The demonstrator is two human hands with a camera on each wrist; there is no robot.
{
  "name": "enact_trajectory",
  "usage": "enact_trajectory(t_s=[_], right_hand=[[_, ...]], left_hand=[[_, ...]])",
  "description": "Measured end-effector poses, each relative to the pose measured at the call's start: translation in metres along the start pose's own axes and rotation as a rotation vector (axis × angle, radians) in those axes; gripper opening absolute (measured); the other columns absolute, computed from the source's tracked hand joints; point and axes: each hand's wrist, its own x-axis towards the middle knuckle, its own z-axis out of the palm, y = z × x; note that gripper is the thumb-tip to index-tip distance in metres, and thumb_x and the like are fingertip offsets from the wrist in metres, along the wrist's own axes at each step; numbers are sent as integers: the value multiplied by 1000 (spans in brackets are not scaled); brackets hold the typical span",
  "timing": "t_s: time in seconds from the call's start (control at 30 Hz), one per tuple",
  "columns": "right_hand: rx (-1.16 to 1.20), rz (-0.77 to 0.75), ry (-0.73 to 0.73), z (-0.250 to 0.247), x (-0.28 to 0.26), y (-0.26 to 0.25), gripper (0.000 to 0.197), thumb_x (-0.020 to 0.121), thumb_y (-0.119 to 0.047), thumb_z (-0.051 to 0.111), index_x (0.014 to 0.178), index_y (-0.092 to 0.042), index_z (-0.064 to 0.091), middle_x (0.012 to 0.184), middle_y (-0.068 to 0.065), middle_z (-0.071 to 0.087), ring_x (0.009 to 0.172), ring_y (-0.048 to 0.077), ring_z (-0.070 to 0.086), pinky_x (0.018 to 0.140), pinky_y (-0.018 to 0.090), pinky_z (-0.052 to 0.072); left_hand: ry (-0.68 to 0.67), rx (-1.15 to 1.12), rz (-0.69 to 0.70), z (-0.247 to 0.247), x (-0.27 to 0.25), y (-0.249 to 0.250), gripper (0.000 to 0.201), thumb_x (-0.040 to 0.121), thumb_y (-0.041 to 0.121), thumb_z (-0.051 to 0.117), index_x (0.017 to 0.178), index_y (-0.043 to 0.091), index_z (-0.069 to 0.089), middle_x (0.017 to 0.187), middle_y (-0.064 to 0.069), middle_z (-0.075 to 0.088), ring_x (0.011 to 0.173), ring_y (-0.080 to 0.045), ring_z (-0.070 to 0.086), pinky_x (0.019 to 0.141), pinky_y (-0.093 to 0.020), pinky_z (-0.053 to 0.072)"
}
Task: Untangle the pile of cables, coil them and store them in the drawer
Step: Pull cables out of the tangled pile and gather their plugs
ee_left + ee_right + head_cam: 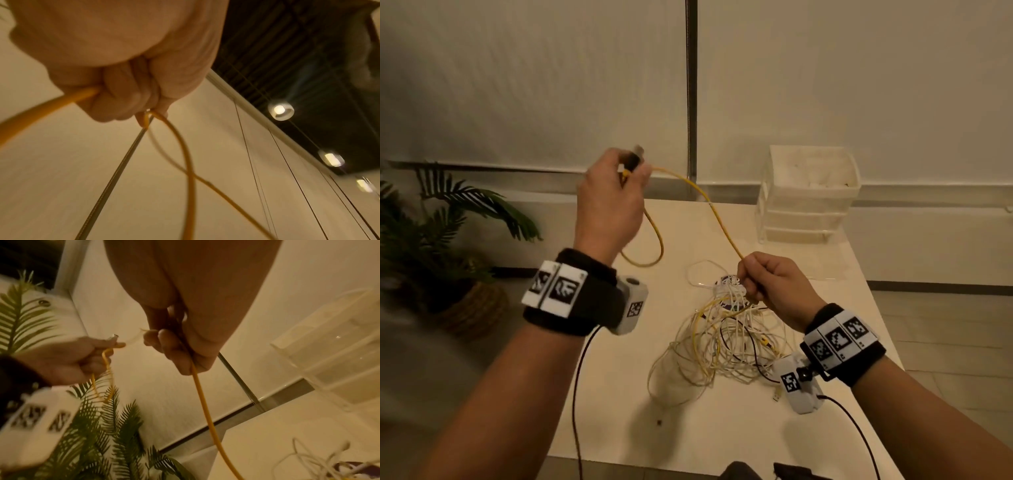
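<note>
Table (825,274): both hands grip yellow cable (722,222); wrist tags, no legible txt.

The scene is lit dimly and warmly, with a yellow-brown cast over all three views. Round ceiling lamps (280,110) are seen glowing with slight glare in the left wrist view. Soft shadows are cast on the worktop (825,274). Motion blur is seen on the left hand (609,205) and the yellow cable (41,108). Straight lines are bent toward the edges.
</note>
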Motion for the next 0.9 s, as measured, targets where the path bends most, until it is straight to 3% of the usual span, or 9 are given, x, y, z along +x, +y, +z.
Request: enact_trajectory(t_s=[0.1, 0.2, 0.27, 0.4, 0.5, 0.6, 0.7, 0.8, 0.9], right_hand=[[111, 17, 5, 0, 6, -9, 33, 102, -18, 40, 76, -6, 58, 53, 4, 43, 48, 15, 30, 52, 28, 28], [128, -4, -85, 1, 6, -22, 31, 101, -19, 42, 77, -6, 57, 51, 1, 45, 47, 14, 32, 51, 27, 29], [139, -25, -134, 1, 6, -31, 29, 100, -20, 43, 80, -5, 58, 51, 0, 46, 47, 14, 32, 51, 29, 29], [154, -51, -151, 0, 2, -44, 28, 101, -16, 40, 91, -3, 62, 57, 4, 48, 48, 13, 37, 54, 28, 32], [136, -74, -139, -1, -1, -39, 26, 101, -12, 40, 97, -5, 65, 62, 5, 53, 51, 14, 44, 55, 24, 38], [112, -26, -116, -5, -5, -21, 28, 101, -14, 41, 93, -5, 66, 62, 3, 55, 51, 14, 45, 53, 23, 39], [85, 49, -72, -8, -13, 7, 30, 101, -15, 43, 85, -7, 67, 58, 2, 53, 50, 12, 41, 54, 25, 35], [175, 100, -22, -8, -16, 21, 32, 101, -15, 43, 80, -7, 65, 55, 2, 49, 47, 11, 35, 55, 29, 30], [306, 131, 2, -5, -19, 17, 32, 101, -18, 41, 79, -7, 62, 55, 2, 46, 47, 12, 30, 53, 29, 26]], left_hand=[[-17, 18, 202, 14, -33, 7, 34, 92, 25, 64, 126, 23, 59, 78, 16, 60, 64, 1, 57, 60, -5, 40], [-382, 17, 343, 40, -57, 14, 34, 91, 24, 65, 125, 26, 62, 65, 8, 63, 53, -8, 52, 56, -18, 44], [-510, 46, 335, 55, -58, 15, 17, 93, 26, 61, 106, 20, 70, 65, 7, 63, 57, -8, 52, 58, -26, 42], [-396, 32, 336, 62, -49, 11, 18, 92, 21, 61, 78, 13, 66, 57, 10, 52, 57, -9, 47, 55, -19, 31], [-309, 26, 369, 57, -42, 17, 12, 91, 16, 61, 84, 12, 70, 64, 14, 58, 60, -5, 50, 55, -15, 33], [-83, -45, 283, 44, -26, 21, 13, 94, 13, 58, 90, 14, 70, 71, 22, 55, 61, 6, 50, 56, -5, 33], [145, -85, 236, 26, -6, 15, 17, 97, 20, 54, 92, 13, 69, 78, 10, 60, 70, 1, 49, 60, -9, 35], [145, -28, 265, 21, -8, 12, 23, 99, 24, 52, 90, 10, 68, 78, 8, 60, 69, -5, 49, 59, -16, 32], [81, -97, 246, 21, -21, 8, 19, 100, 27, 51, 89, 17, 64, 72, 18, 57, 63, -9, 52, 56, -19, 36]])
